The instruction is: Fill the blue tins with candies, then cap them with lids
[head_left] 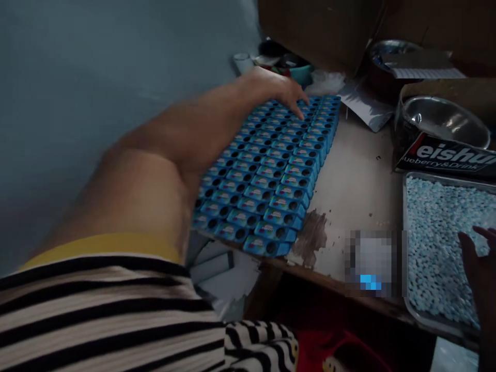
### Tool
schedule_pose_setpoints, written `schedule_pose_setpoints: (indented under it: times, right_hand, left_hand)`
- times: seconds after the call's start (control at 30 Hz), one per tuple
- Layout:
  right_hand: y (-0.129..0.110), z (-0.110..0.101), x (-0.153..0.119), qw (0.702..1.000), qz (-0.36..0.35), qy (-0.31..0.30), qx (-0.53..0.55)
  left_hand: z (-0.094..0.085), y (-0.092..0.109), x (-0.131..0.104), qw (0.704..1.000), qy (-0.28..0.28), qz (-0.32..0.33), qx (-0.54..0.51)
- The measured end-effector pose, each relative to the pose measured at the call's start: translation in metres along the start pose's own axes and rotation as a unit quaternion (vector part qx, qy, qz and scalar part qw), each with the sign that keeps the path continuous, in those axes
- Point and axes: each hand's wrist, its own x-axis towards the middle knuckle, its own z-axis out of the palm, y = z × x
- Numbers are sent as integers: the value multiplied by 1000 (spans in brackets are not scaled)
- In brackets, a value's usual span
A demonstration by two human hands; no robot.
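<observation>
My left arm, in a striped sleeve, reaches across the rows of small blue packets (pixel 277 170), each with a printed label and a round dark spot. At the far end of these rows my left hand (pixel 284 93) rests on or just over the packets, its visible fingers apart. My right hand (pixel 475 258), dark and partly cut off by the right edge, is over a metal tray (pixel 405 248) filled with small pale-blue and white pieces (pixel 437 243). Its thumb and fingers are spread, and nothing shows between them.
Behind the tray stands a printed cardboard box (pixel 445 157) with a metal bowl (pixel 445 119) in it. Farther back are another metal bowl (pixel 395 49), papers (pixel 368 108) and a teal container (pixel 300 75). A pixelated patch covers part of the worn tabletop (pixel 341 175).
</observation>
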Motion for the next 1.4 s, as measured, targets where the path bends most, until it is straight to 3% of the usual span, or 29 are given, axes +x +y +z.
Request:
schedule_pose_setpoints:
  times: [0.07,0.13,0.17,0.23,0.3,0.37,0.47,0.57,0.63,0.73,0.87,1.03,1.23,1.4]
  right_hand:
    - [4,8,7,1000,20,-4,10]
    - [3,12,15,998,62,-22,10]
    - [2,12,19,996,83,-28,13]
    - [-3,13,27,992,118,-36,7]
    - [-9,13,35,986,154,-57,-14]
    - [-15,9,42,978,187,-91,-26]
    - [-25,-8,41,977,159,-138,35]
    - [-55,-41,14,989,54,-125,62]
    - [-91,-67,-21,989,-59,-117,63]
    - [-152,-99,-84,964,-180,-183,64]
    - [-203,-108,-140,945,-199,-258,32]
    - [-215,-99,-150,939,-205,-274,7]
    - [-213,-90,-146,941,-227,-252,5]
    - [-215,-94,-137,935,-219,-274,59]
  left_hand:
    - [-26,11,-54,1000,10,7,13]
    - [-49,14,-80,999,-1,26,36]
    - [-60,12,-84,997,-28,46,55]
    - [-83,3,-82,977,-143,112,108]
    - [-102,-8,-86,924,-282,198,166]
    - [-106,-14,-110,906,-282,261,177]
    - [-79,-7,-184,928,-187,298,122]
    - [-21,17,-264,943,-124,308,-18]
    - [25,34,-299,947,-112,279,-115]
    - [89,49,-311,951,-63,211,-216]
    - [140,43,-288,959,-30,168,-225]
    - [159,34,-282,957,-47,195,-210]
    - [156,42,-292,965,-54,183,-181]
    - [151,42,-292,964,-55,180,-186]
